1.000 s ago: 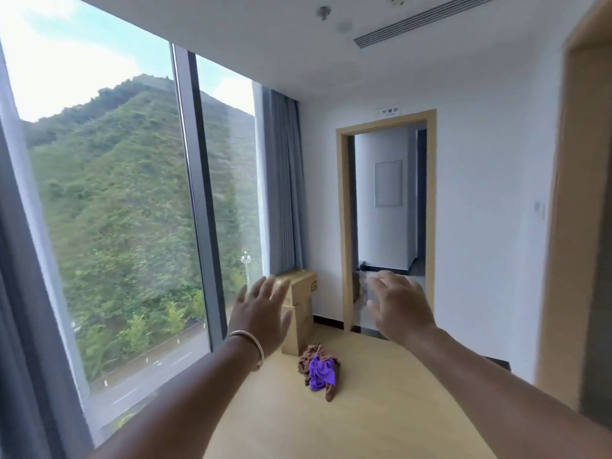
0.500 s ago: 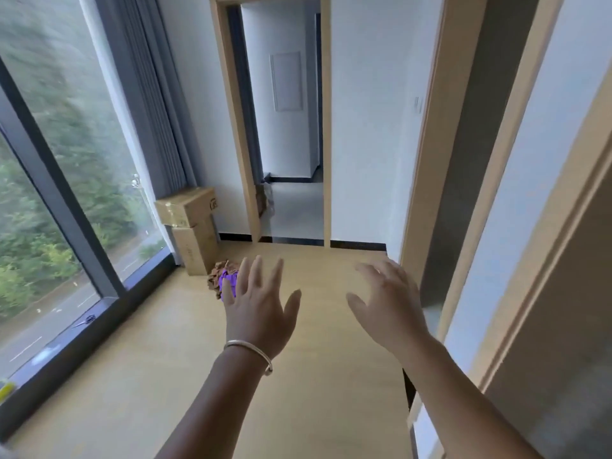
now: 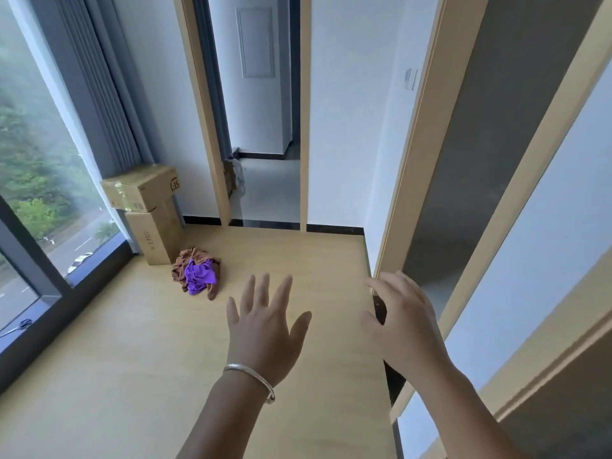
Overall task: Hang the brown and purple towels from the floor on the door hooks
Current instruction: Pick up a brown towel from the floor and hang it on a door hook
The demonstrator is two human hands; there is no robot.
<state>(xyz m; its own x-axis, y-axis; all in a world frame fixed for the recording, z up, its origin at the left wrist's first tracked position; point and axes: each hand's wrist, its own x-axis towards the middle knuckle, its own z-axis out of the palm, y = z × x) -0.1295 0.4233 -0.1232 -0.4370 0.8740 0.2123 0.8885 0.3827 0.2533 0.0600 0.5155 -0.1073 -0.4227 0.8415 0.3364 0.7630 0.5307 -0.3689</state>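
Window (image 3: pixel 39 180): fills the 9 o'clock side, dark frame, green trees and a road with a pale car beyond the glass.
Curtain (image 3: pixel 99 84): grey, gathered in folds at 10 o'clock, hanging down to the top carton.
Cartons (image 3: pixel 149 207): two brown boxes at about 10 o'clock, one flat across the top of one standing upright, tucked into the corner by the window.
Brown towel (image 3: pixel 180 265): crumpled on the wooden floor (image 3: pixel 132 342) just right of the upright carton, at 10 to 11 o'clock, touching or almost touching the box foot; cannot tell which.
Purple towel (image 3: pixel 198 276): bunched on top of the brown one, in the middle of the same heap, brown cloth showing round its edges.
Far doorway (image 3: pixel 265 127): at 12 o'clock, pale wood frame, open onto a white corridor with a grey floor.
Left hand (image 3: pixel 265 329): at 6 o'clock, back up, fingers straight and spread wide, thumb out to the right, holding nothing, in the air well short of the towel heap.
Bracelet (image 3: pixel 251 379): thin silver band on the left wrist.
Right hand (image 3: pixel 402 323): at 4 to 5 o'clock, back up, fingers loosely bent and apart, holding nothing, beside the foot of the near frame.
Near door frame (image 3: pixel 420 144): pale wood, slanting from 1 o'clock down to 4 o'clock, dim opening behind it.
Wall switch (image 3: pixel 410 79): small pale plate at 1 o'clock, just left of that frame.
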